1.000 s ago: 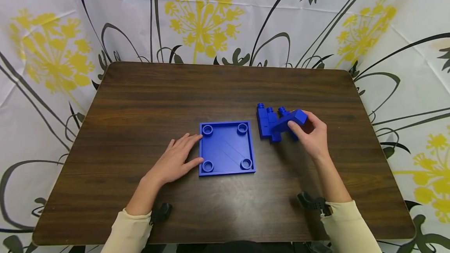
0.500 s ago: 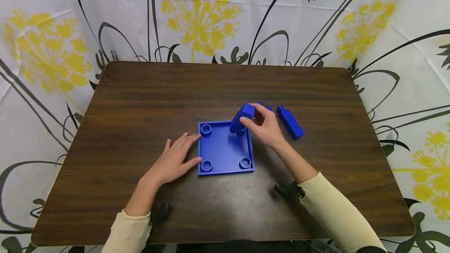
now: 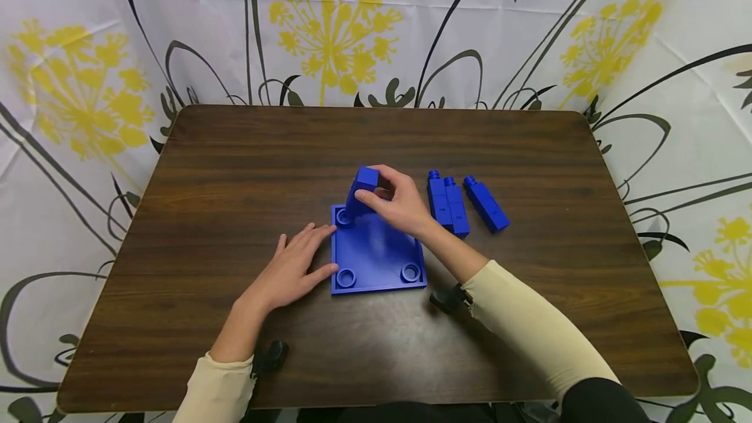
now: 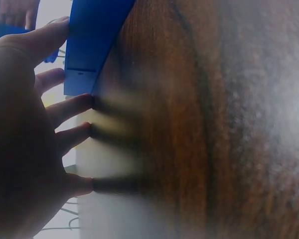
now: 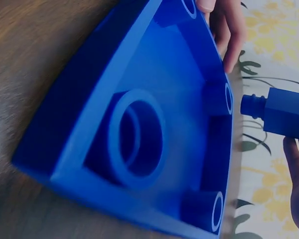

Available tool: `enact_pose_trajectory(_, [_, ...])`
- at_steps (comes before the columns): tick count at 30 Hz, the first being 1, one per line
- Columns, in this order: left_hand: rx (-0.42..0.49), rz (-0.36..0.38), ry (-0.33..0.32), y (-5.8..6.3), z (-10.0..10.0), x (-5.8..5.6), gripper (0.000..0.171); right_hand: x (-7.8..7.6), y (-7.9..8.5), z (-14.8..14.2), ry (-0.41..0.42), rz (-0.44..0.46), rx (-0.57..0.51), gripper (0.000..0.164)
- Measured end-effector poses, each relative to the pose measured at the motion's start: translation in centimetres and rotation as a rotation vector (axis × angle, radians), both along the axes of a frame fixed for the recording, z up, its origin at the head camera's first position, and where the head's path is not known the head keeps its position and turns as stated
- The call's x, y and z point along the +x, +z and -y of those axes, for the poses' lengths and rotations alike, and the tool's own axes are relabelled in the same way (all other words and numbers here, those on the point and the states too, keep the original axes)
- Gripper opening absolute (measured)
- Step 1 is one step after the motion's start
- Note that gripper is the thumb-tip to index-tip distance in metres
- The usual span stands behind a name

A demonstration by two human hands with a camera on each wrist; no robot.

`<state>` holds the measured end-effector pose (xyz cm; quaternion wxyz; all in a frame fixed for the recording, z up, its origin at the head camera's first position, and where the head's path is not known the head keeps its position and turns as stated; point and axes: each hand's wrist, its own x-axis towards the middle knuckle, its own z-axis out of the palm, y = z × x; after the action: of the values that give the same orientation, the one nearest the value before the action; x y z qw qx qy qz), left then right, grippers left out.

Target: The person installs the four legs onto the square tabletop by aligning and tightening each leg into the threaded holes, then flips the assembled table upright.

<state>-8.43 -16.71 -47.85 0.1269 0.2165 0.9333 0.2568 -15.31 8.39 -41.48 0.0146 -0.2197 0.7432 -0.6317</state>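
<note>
A square blue panel (image 3: 376, 247) with a raised rim and a round socket at each corner lies flat on the table. My left hand (image 3: 294, 260) rests at its left edge, thumb and fingers spread along the side (image 4: 92, 45). Between thumb and fingers my right hand (image 3: 402, 201) grips a blue table leg (image 3: 360, 188), its threaded end pointing down. In the head view this leg partly covers the far left socket (image 3: 343, 217). The right wrist view shows the threaded end (image 5: 253, 106) apart from the sockets, above the panel's rim.
Right of the panel lie three more blue legs: two side by side, a left one (image 3: 439, 204) and a middle one (image 3: 457, 211), and a slanted one (image 3: 486, 204). The brown wooden table (image 3: 264, 162) ends at a flowered curtain (image 3: 335, 31).
My right hand has lifted one leg off the pile and carried it left across the panel, from the far right corner to the far left. My left hand has stayed at the panel's edge.
</note>
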Motion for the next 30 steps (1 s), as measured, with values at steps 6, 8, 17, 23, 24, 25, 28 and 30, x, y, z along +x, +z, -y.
enact_pose_trajectory(6, [0.003, 0.005, 0.007, -0.2, -0.1, -0.1, 0.072, -1.2, -1.9, 1.0, 0.036, -0.010, 0.056, 0.037])
enact_pose_trajectory(8, [0.003, 0.007, 0.005, -0.2, -0.1, -0.1, 0.072, -1.2, -2.0, 1.2, 0.049, -0.023, 0.088, 0.039])
enact_pose_trajectory(17, [0.018, 0.006, 0.000, -0.3, -0.1, -0.1, 0.072, -1.5, -2.6, 1.8, 0.090, -0.071, 0.167, 0.040])
enact_pose_trajectory(23, [0.023, -0.005, -0.001, -0.2, -0.1, -0.1, 0.071, -1.7, -2.8, 2.1, 0.105, -0.057, 0.196, 0.042])
enact_pose_trajectory(24, [0.024, -0.006, 0.000, -0.2, -0.1, -0.1, 0.071, -1.7, -2.7, 2.1, 0.107, -0.055, 0.200, 0.042])
enact_pose_trajectory(25, [0.024, -0.009, -0.001, -0.2, -0.1, -0.1, 0.070, -1.7, -2.7, 2.1, 0.110, -0.054, 0.204, 0.043])
enact_pose_trajectory(28, [0.023, -0.010, -0.003, -0.3, -0.1, -0.1, 0.070, -1.8, -2.7, 2.1, 0.122, -0.054, 0.214, 0.044])
enact_pose_trajectory(30, [0.019, -0.007, -0.004, -0.2, -0.1, -0.1, 0.071, -1.8, -2.5, 2.0, 0.133, -0.055, 0.212, 0.046])
